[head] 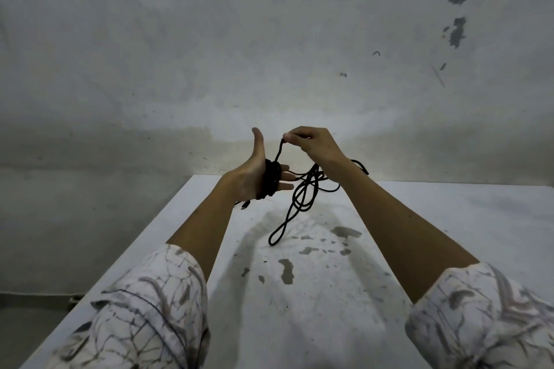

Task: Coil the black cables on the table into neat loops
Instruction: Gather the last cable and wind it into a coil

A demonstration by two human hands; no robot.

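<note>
Left hand [254, 172] held flat, fingers straight, serving as a spool: black cable [302, 198] wound around its fingers. Right hand [311, 144] pinches the strand above, taut, likely guiding the next turn. Slack hangs in loose loops onto the white table [449, 219].

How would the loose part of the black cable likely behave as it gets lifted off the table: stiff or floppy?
Probably floppy: the cable sags from the right hand into limp, tangled loops on the table. It likely bends easily, since it wraps tightly round the left hand. The overlapping loops may snag when pulled.
</note>
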